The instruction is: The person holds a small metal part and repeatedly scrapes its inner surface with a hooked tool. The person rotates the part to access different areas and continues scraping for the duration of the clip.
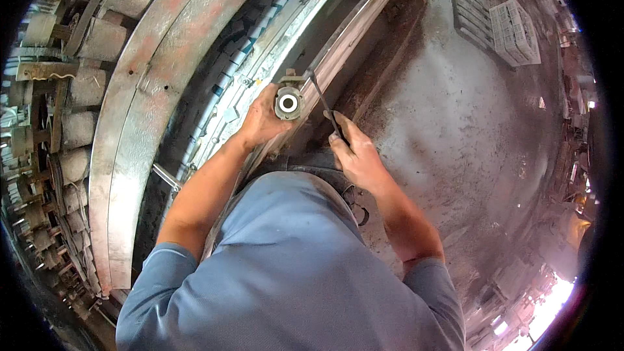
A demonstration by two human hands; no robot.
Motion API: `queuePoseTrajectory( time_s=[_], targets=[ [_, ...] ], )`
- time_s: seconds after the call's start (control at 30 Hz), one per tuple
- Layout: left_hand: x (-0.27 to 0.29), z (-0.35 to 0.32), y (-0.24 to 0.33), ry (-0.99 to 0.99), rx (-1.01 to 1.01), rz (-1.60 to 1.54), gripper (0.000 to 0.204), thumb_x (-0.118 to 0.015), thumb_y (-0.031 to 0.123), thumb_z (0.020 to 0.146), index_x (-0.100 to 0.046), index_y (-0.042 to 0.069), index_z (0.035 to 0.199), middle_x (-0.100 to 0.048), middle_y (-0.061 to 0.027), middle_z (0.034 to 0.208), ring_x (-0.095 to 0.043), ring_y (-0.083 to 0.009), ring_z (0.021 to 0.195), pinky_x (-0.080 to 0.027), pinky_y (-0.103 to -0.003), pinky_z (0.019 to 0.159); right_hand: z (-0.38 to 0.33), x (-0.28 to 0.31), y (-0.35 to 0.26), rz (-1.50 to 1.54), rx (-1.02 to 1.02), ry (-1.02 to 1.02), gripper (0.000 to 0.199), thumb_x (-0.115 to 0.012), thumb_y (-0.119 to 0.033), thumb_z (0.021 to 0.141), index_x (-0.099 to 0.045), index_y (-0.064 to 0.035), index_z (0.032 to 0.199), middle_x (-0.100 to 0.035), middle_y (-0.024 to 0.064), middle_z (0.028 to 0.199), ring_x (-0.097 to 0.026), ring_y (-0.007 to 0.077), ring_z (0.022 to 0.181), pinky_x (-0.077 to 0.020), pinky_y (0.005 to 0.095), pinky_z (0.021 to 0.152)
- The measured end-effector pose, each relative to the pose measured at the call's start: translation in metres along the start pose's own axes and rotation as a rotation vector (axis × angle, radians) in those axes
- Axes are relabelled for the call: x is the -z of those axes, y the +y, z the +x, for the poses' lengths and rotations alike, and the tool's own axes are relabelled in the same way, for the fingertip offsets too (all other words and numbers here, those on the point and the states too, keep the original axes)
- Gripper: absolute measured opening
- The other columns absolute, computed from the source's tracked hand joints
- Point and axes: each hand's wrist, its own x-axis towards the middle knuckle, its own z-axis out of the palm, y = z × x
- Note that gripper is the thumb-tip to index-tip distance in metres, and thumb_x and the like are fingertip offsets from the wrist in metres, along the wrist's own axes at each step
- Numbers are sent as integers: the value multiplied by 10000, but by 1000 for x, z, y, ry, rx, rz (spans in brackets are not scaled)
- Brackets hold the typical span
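My left hand (263, 120) is wrapped around a greyish metal fitting (288, 103) with a round collar and a bright hole through its middle. A narrow flange sticks up at the fitting's far side. My right hand (357, 156) is closed round a thin, dark rod-shaped tool (330, 110). The far end of that tool reaches up beside the flange; whether they touch I cannot tell. Both hands are over a long metal rail (344, 39) that runs away to the upper right.
A broad, curved-looking metal beam (146, 104) lies to the left, with a bright metal tool (167, 176) near my left forearm. Farther left are stacked blocks (104, 39). On the grey floor (448, 143) at the far right sit a white plastic basket (515, 32) and a dark slatted tray (473, 16).
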Motion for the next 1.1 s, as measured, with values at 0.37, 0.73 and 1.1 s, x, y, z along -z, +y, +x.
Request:
queuePoseTrajectory(
  time_s=[0.37, 0.73, 1.1],
  targets=[
    [-1, 0, 4, 3, 48, 47, 737, -815, 151, 614, -515, 10, 1273, -597, -192, 1201, -584, -333, 1157, -448, -382, 1008, -10, -10, 29, -552, 254, 147, 299, -541, -262, 997, -595, -125, 1257, -672, 127, 935, -675, 348, 848, -561, 473, 728],
    [-3, 1, 5, 35, 3, -1, 685, -835, 159, 689, -511, 6, 1272, -621, -156, 1183, -607, -265, 1114, -473, -351, 1008, 5, -3, 41, -513, 622, 278, 266, -633, -244, 946, -643, -137, 1189, -662, 109, 833, -679, 321, 758, -561, 435, 622],
    [-9, -3, -3, 64, -74, -88, 696, -820, 157, 692, -481, -19, 1274, -623, -164, 1159, -609, -250, 1104, -479, -361, 962, 11, -9, 47, -647, 517, 225, 262, -650, -235, 930, -659, -126, 1169, -654, 87, 777, -667, 297, 705, -548, 411, 571]
  ],
)
